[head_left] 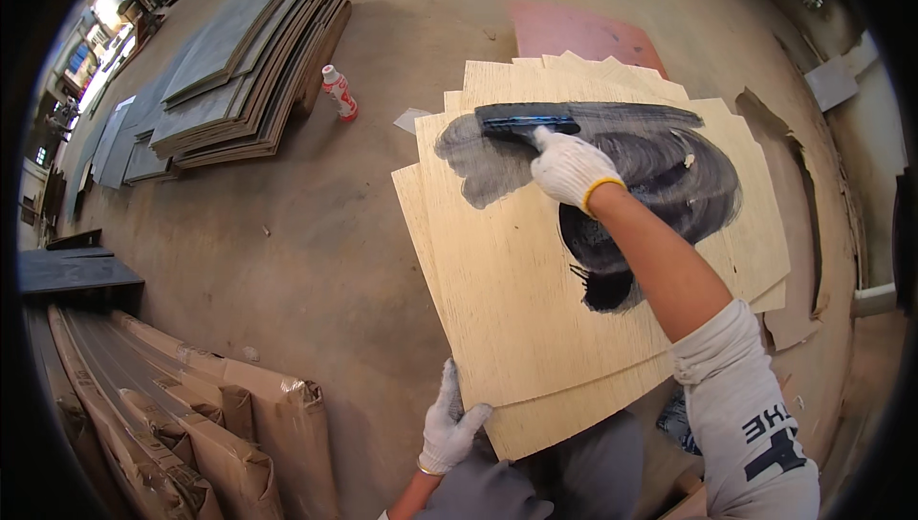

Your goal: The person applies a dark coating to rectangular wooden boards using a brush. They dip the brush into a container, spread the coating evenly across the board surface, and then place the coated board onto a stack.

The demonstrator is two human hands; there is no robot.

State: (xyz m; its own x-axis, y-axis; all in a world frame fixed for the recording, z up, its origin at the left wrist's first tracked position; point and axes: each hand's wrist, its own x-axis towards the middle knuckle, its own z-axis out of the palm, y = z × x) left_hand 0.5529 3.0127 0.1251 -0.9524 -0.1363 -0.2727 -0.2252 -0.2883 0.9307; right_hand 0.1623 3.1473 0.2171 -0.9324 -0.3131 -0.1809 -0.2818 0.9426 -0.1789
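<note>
Across the top of a fanned pile of pale wooden boards [516,319], I see the right hand [576,168] in a white knitted glove, closed around a wide dark spreader [526,121]. The spreader lies on the upper part of the top board; whether its edge is blade or bristle, I cannot tell from here. Black paint [674,181] covers much of the board's upper half in streaks and curves, thickest in a patch below the wrist. I have the left hand [451,431], also gloved, at the pile's near left corner, thumb spread from the fingers, next to the edge; I cannot tell how firmly it presses. A reddish sheet [585,34] lies beyond the boards. A white-and-red bottle [339,93] stands on the floor [316,214], between the boards and a stack of grey sheets [234,80].
</note>
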